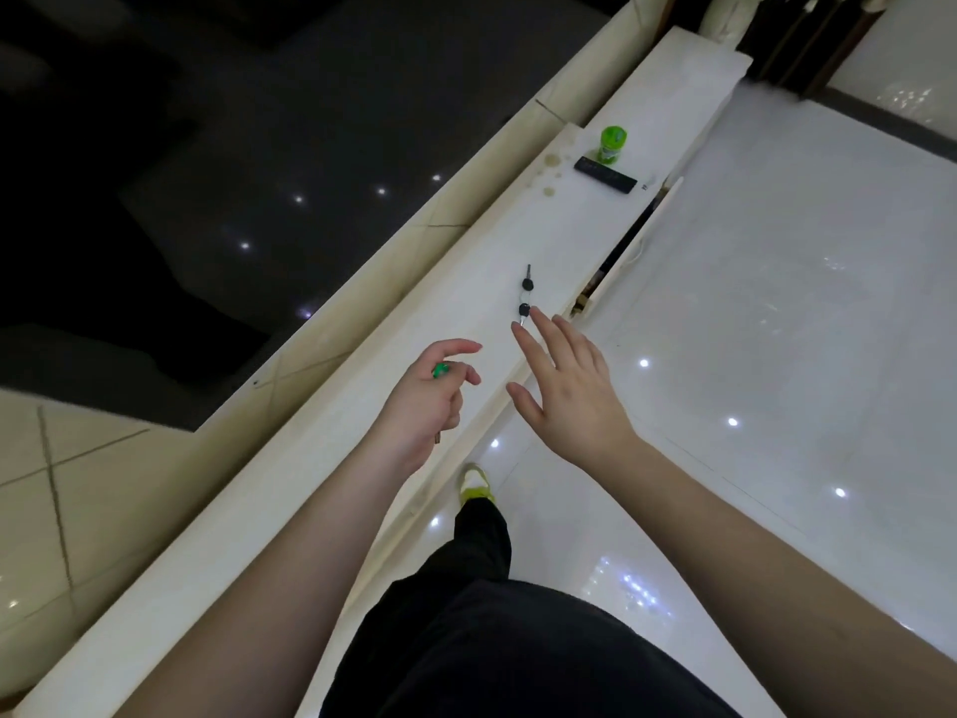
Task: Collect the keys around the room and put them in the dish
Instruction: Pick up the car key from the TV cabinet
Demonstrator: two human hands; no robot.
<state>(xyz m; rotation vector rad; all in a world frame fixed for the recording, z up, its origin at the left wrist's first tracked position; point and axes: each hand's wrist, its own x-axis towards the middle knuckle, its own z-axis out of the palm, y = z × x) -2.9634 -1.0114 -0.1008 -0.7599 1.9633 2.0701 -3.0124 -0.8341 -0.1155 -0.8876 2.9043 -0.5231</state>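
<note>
Two black-headed keys [525, 295] joined on a ring lie on a long white cabinet top [404, 365]. My right hand [567, 386] reaches over the top with fingers spread, its fingertips just short of the nearer key, holding nothing. My left hand [432, 404] is curled around a key with a green head [440, 370]; a metal tip pokes out below the palm. No dish is in view.
Farther along the cabinet top stand a green jar [612, 145] and a black remote [605, 175]. A cabinet door [629, 246] hangs ajar on the right side. A dark screen [233, 163] leans behind the cabinet. Glossy white floor [777, 329] spreads to the right.
</note>
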